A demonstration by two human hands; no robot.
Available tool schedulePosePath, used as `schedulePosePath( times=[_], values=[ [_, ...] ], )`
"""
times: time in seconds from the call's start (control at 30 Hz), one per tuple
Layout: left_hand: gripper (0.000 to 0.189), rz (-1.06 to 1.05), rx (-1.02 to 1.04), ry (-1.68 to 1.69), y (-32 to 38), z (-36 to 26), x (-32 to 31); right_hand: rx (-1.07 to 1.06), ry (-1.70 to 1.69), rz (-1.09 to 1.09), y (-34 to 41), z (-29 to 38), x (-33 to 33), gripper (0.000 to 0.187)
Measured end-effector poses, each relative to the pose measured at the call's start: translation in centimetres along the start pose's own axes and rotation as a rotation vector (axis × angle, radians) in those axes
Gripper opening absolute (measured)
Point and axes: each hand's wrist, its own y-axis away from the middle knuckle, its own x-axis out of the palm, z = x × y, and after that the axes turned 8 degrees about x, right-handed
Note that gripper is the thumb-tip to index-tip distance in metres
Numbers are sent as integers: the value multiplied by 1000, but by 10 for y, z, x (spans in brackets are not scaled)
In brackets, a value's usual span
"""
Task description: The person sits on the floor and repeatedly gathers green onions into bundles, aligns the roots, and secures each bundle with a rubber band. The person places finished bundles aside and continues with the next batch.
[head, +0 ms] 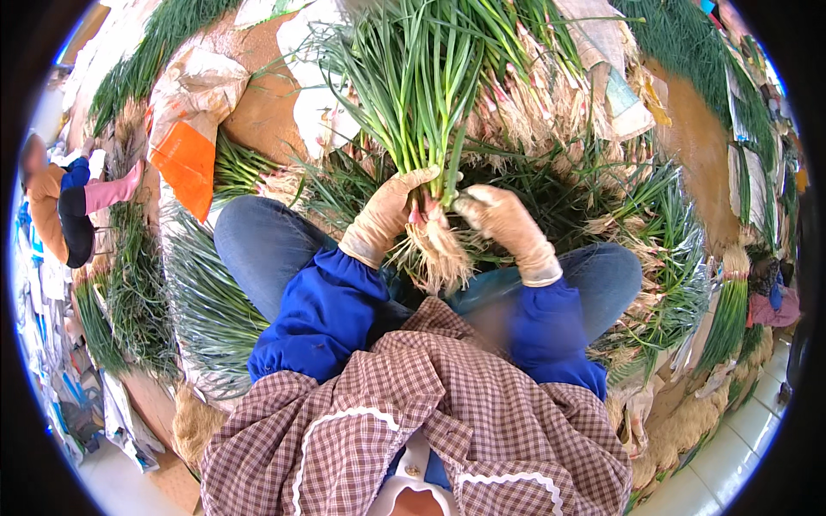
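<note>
A bunch of green garlic (423,109) with long flat leaves stands upright before me, its roots (442,255) hanging down toward my lap. My left hand (390,213), in a pale, soiled glove, is closed around the stems just above the pinkish bulbs. From the other side my right hand (506,222), gloved the same way, has its fingertips curled against a leaf (453,168) at the base of the bunch. Whether it pulls that leaf is not plain. Loose leaves (548,219) lie in a dark heap behind and below the hands.
More green garlic (526,97) is piled ahead, roots toward me, partly under a woven sack (623,103). An orange and white sack (184,155) lies at front left. Bundles (219,303) (664,284) flank my crossed legs. A person (55,206) in pink boots sits at far left.
</note>
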Motion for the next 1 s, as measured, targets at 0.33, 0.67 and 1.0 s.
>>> schedulePosePath(
  times=[0.33,0.67,1.0],
  values=[
    [43,19,48,97,-11,-6,22,-473,402,-241,64,24,7,12],
    [33,-167,65,-16,-15,-5,8,-261,-622,-151,126,11,-28,19],
    [15,-138,139,-631,18,-54,5,-75,863,-1088,-57,-19,-116,39]
  ],
)
